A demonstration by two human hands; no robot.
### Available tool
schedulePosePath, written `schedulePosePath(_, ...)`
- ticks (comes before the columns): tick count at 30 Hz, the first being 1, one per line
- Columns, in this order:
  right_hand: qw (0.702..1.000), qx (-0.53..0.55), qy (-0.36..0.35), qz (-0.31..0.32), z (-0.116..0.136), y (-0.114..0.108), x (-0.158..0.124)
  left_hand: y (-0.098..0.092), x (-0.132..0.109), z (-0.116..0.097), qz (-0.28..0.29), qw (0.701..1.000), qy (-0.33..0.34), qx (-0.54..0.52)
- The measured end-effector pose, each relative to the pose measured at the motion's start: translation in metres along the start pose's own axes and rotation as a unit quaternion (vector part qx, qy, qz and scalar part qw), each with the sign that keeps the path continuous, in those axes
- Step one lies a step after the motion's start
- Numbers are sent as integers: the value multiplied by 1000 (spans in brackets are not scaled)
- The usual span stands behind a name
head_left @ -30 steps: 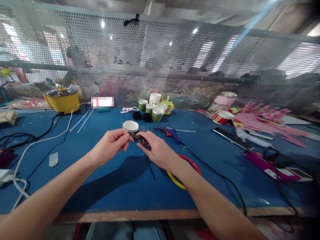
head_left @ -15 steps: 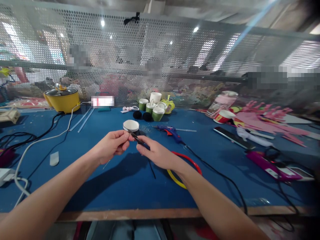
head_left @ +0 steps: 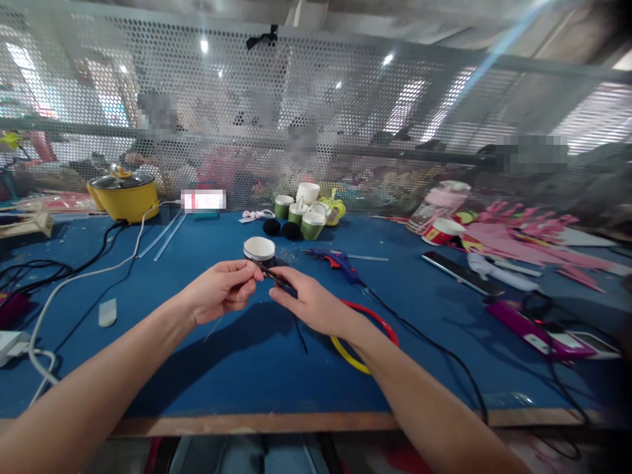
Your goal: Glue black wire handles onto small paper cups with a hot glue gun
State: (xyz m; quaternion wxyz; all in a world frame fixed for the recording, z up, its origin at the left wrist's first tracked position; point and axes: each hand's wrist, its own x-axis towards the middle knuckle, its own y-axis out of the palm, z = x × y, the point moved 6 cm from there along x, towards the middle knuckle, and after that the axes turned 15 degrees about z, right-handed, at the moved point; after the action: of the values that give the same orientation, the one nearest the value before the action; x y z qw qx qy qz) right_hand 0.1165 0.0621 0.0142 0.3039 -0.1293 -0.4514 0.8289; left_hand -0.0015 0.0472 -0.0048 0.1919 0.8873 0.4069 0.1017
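My left hand (head_left: 224, 289) is closed in a pinch, its thumb and fingertips pressed on something too small to make out. A thin pale wire or thread (head_left: 212, 330) shows below it. My right hand (head_left: 309, 299) grips a dark, narrow tool (head_left: 276, 278) that looks like scissors; its tip reaches the left fingertips, and the handle is mostly hidden in the palm. Just behind the hands stands a white paper cup (head_left: 259, 250) with a dark rim line. A thin black strip (head_left: 299, 334) lies below my right hand.
A blue glue gun (head_left: 340, 261) lies right of the cup, its cord running to the front edge. Red and yellow rings (head_left: 353, 359) lie near my right forearm. Green cups (head_left: 313, 224) and black balls (head_left: 291, 230) stand behind. A yellow pot (head_left: 123, 199) is left; a phone (head_left: 459, 272) right.
The tool's tip has tilted slightly and sits closer against the left fingertips. My left hand has shifted a little; both hands otherwise keep their places.
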Motion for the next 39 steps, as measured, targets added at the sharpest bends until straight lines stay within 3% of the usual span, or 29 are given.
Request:
schedulePosePath(6, 998, -59, 30, -24, 2, 1, 0, -3, 0, 0, -47, 996, -4, 72)
schedulePosePath(32, 997, -43, 59, -6, -3, 0, -1, -9, 0, -3, -58, 993, -10, 107)
schedulePosePath(35, 999, -3, 46, 0, -2, -7, -1, -12, -2, -10, -59, 993, 3, 100)
schedulePosePath(39, 997, 39, 68, -20, -8, -37, 17, -31, -5, -22, -137, 986, 76, 53)
